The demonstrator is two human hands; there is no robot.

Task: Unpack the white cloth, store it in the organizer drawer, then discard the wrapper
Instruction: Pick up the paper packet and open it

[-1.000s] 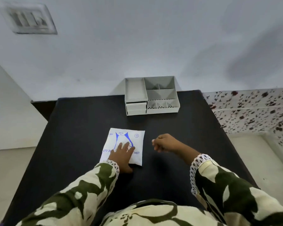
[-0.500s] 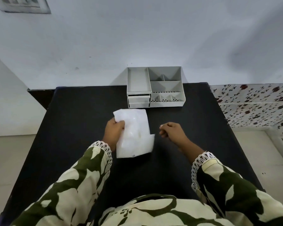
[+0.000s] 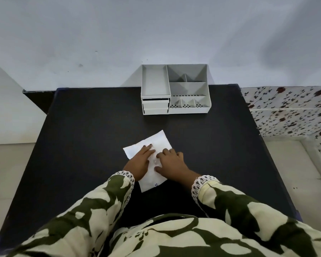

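Observation:
A white packet (image 3: 160,140) lies blank side up in the middle of the black table (image 3: 93,127), turned at an angle. A bit of blue print shows at its near edge. My left hand (image 3: 139,162) lies flat on the packet's left half and presses it down. My right hand (image 3: 172,163) rests on the right half, fingers curled and thumb spread, pinching the wrapper's surface. The cloth inside is hidden. The white organizer (image 3: 189,110) stands at the table's far edge, with two small drawers (image 3: 155,105) on its front left, both pushed in.
The organizer's top has one long tray on the left and several smaller compartments on the right. A pale wall runs behind the table. A floral-patterned surface (image 3: 289,112) lies to the right and tiled floor to the left.
The packet was flipped from printed side up to blank side up and set back on the table. My right hand moved left onto it, joining my left hand.

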